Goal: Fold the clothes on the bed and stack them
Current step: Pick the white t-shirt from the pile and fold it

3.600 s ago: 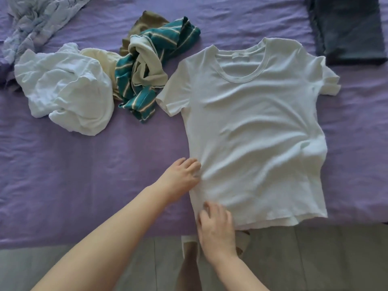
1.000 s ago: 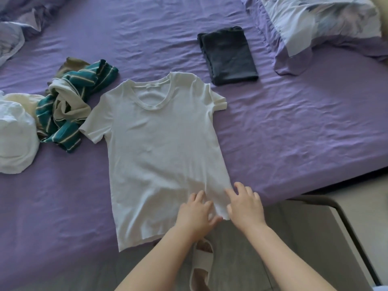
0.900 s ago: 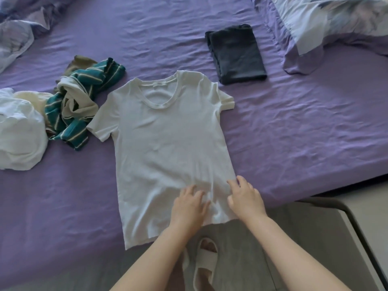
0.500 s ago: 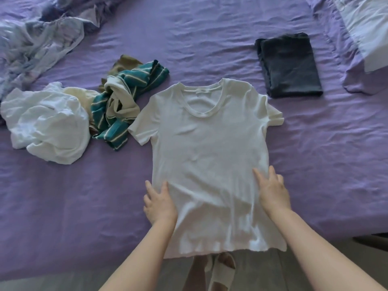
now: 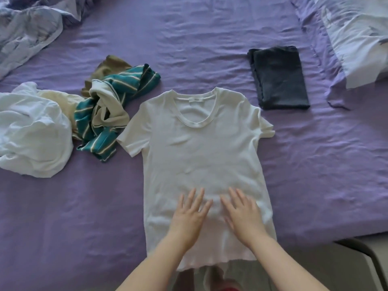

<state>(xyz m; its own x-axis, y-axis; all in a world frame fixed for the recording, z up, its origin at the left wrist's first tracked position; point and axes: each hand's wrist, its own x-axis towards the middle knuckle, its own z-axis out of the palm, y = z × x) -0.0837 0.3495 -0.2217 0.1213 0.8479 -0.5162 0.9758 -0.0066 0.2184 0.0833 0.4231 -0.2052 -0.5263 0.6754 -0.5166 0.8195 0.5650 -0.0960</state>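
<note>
A white T-shirt (image 5: pixel 201 148) lies spread flat, front up, on the purple bed sheet (image 5: pixel 315 175), its hem hanging over the near edge. My left hand (image 5: pixel 189 217) and my right hand (image 5: pixel 243 215) press side by side on its lower middle, fingers straight and spread. A folded dark grey garment (image 5: pixel 279 78) lies beyond the shirt to the right. To the left sit a crumpled teal striped garment (image 5: pixel 109 114), an olive piece (image 5: pixel 109 68) behind it, and a white bundle (image 5: pixel 31 131) with a cream piece (image 5: pixel 63 101).
A pale blue duvet (image 5: pixel 27 28) is bunched at the far left. A pillow (image 5: pixel 357 38) lies at the far right. Below the bed edge I see the floor and a dark chair frame (image 5: pixel 369 261).
Both hands slid inward from the shirt's side edges to its lower middle. Earlier they worked at the hem's right corner. The shirt lies smoother.
</note>
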